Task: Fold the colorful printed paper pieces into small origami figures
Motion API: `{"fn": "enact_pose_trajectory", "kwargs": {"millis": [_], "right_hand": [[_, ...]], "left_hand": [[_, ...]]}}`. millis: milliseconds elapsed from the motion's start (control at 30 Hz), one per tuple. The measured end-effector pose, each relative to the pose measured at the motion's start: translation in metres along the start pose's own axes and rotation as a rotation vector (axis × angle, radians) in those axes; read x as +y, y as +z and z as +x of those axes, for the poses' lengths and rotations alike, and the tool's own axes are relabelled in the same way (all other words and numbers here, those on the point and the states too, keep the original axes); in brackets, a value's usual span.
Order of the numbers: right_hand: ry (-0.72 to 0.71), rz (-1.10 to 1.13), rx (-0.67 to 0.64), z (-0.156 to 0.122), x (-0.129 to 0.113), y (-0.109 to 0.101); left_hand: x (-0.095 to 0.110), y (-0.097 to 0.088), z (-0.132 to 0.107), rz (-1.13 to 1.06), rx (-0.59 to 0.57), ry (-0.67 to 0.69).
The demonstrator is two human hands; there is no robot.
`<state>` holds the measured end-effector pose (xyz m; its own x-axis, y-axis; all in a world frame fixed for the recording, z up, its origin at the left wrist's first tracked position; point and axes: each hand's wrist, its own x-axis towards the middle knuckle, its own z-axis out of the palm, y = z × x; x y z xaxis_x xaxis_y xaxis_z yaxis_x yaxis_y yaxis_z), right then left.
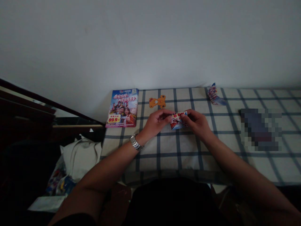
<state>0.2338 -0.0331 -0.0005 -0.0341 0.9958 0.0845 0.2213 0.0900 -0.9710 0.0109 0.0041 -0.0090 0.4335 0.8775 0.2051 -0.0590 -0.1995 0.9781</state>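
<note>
Fingers (pixel 166 115) of the left hand (pixel 154 123) and right hand (pixel 197 123) pinch a folded printed leaflet (pixel 177 122) below and right of the orange bear cutout (pixel 157 101); a slackened pinch could let the paper spring open.

Folded paper (pixel 178 121), glossy leaflet (pixel 121 108), matt cloth (pixel 169 146), metal watch (pixel 135 142)

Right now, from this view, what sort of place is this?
Probably a room in a home, perhaps a bedroom: a table with a checked cloth, a crumpled white cloth bundle beside it, and dark wooden furniture to the left.
</note>
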Motion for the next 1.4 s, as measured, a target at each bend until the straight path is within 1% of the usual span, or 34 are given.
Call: {"fn": "enact_pose_trajectory", "kwargs": {"millis": [133,300,433,633,767,933,1033,1400], "right_hand": [[-0.012,-0.015,0.000,0.000,0.003,0.000],[-0.040,-0.011,-0.001,-0.001,0.004,0.000],[-0.052,-0.038,0.010,-0.001,0.004,0.000],[-0.064,-0.012,0.066,0.000,0.006,0.000],[-0.076,-0.023,0.073,0.000,0.005,0.000],[-0.083,-0.034,0.065,-0.001,0.005,0.001],[-0.094,-0.033,0.058,-0.001,0.006,0.001],[-0.099,-0.055,0.037,-0.003,0.005,0.002]], "left_hand": [[0.003,0.001,0.000,-0.035,0.029,-0.052],[0.004,0.002,0.000,-0.050,0.052,-0.066],[0.000,0.003,0.000,-0.077,0.070,-0.090],[-0.009,0.003,0.001,-0.186,0.055,-0.098],[-0.009,0.004,0.000,-0.153,0.082,-0.100],[-0.003,0.007,-0.002,-0.089,0.107,-0.062],[-0.002,0.009,-0.003,-0.099,0.122,-0.055],[-0.009,0.011,-0.002,-0.162,0.146,-0.092]]}}
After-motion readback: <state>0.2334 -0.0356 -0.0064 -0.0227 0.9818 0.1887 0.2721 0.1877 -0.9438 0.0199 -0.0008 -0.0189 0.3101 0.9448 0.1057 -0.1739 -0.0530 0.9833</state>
